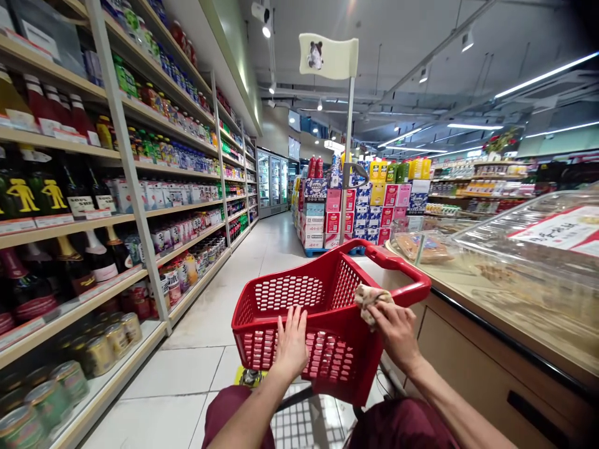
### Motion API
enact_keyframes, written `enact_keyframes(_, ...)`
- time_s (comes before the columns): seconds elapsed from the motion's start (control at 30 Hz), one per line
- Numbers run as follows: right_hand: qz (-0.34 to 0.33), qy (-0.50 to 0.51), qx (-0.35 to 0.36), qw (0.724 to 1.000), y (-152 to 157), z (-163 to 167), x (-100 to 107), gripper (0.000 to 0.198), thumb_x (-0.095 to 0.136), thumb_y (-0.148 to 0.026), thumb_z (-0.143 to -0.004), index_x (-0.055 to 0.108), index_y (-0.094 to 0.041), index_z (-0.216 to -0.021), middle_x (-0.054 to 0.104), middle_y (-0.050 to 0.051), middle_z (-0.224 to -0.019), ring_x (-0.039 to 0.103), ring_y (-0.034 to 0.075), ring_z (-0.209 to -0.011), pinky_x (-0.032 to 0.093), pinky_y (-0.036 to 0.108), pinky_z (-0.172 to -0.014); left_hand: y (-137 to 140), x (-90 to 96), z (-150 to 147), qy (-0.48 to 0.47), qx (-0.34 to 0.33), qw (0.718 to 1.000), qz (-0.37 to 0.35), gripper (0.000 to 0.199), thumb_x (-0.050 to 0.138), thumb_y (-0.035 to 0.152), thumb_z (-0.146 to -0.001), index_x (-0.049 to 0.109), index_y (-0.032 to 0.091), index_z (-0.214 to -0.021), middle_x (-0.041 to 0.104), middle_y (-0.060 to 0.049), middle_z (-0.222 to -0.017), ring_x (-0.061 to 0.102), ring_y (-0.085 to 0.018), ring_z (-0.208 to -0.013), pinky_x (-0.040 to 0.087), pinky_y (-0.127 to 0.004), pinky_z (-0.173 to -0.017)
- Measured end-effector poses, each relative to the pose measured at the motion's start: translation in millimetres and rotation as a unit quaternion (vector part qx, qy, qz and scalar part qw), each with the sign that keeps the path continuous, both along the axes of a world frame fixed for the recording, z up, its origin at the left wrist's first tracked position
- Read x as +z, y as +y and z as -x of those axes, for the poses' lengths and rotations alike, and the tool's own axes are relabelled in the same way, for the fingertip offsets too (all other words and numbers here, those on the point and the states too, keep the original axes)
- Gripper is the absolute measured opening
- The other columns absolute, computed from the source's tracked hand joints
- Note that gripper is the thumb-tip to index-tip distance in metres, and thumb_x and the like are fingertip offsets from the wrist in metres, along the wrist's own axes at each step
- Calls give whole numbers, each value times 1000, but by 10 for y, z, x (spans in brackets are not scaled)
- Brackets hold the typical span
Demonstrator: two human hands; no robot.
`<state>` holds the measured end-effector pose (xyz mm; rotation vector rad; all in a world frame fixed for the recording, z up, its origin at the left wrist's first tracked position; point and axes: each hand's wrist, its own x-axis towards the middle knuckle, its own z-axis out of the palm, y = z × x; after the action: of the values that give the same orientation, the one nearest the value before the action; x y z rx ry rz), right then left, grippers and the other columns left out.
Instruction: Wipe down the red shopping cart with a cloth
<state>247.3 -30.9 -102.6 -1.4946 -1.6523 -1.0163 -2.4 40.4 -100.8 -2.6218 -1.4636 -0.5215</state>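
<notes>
A red plastic shopping cart (365,349) stands sideways right in front of me, its perforated basket tilted a little. My right hand (395,330) grips a crumpled beige cloth (369,300), pressed against the basket's upper rim near the red handle (412,285). Against the near side of the basket rests my left hand (292,342), its fingers stretched out and nothing in it. A pale flag (329,56) with an animal picture rises on a pole behind the handle.
On my left run long shelves (182,206) of bottles and cans. A counter (491,268) with clear covers borders the right side. Stacked drink cartons (322,218) stand ahead, glass-door refrigerators (272,181) farther back. The tiled floor (187,358) extends along the aisle.
</notes>
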Motion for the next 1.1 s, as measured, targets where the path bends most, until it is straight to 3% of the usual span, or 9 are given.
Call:
enact_keyframes(0.17,58,-23,44,997,-89,10,-261,29,41,-12,-79,64,-24,-91,61,4,-89,50,18,-86,27,34,-85,-20,-5,-40,8,-21,1000,11,70,37,15,-70,16,15,-137,14,-4,-145,3,-21,-133,6,-47,-107)
enact_keyframes(0.23,47,-10,53,997,-103,-25,-221,29,41,-13,-79,64,-25,-91,61,4,-92,50,18,-89,27,34,-85,-15,-8,-36,10,-25,1000,12,70,36,14,-70,15,16,-137,14,-4,-145,4,-20,-133,7,-47,-108)
enact_keyframes(0.37,-31,49,-54,997,-42,-353,380,29,43,-19,-79,61,-22,-101,56,9,-111,47,23,-102,25,38,-87,-10,1,-48,16,-11,1000,8,71,37,14,-68,17,14,-137,15,-4,-145,5,-21,-133,7,-48,-107)
enact_keyframes(0.47,-12,55,-110,992,75,-444,686,28,40,-15,-78,61,-19,-98,57,10,-113,48,21,-104,22,39,-90,-12,0,-58,14,-14,1000,9,72,37,13,-67,19,14,-136,17,-4,-145,6,-21,-133,7,-48,-107)
enact_keyframes(0.63,69,-24,-9,997,239,100,431,34,43,-12,-76,58,-26,-103,59,3,-113,45,19,-110,17,38,-94,4,-27,-25,1,-21,1000,-1,72,36,10,-66,19,15,-136,19,-3,-144,7,-20,-133,7,-47,-108)
enact_keyframes(0.7,90,-53,12,994,241,129,388,36,43,-11,-76,57,-28,-106,59,2,-115,44,19,-111,15,39,-96,14,-35,-12,-1,-28,1000,-6,73,35,7,-66,17,16,-137,19,-3,-144,7,-19,-133,7,-46,-108)
enact_keyframes(0.87,36,10,-130,991,110,-575,668,34,39,-13,-77,58,-23,-104,59,6,-112,49,20,-104,18,44,-93,4,-42,-44,3,-20,1000,-6,74,37,9,-65,17,15,-137,16,-3,-145,5,-20,-133,7,-47,-107)
enact_keyframes(0.93,17,29,-164,986,110,-643,692,34,38,-14,-77,58,-21,-104,59,8,-113,49,21,-105,19,45,-93,-5,-42,-62,4,-11,1000,-2,74,38,12,-65,18,15,-136,16,-4,-145,4,-21,-133,6,-48,-107)
enact_keyframes(1.1,73,-23,-15,997,232,-1,425,36,41,-12,-76,59,-26,-104,60,2,-113,46,18,-111,17,40,-97,5,-48,-47,10,-12,1000,1,73,36,14,-66,17,14,-137,17,-3,-145,5,-20,-133,7,-47,-107)
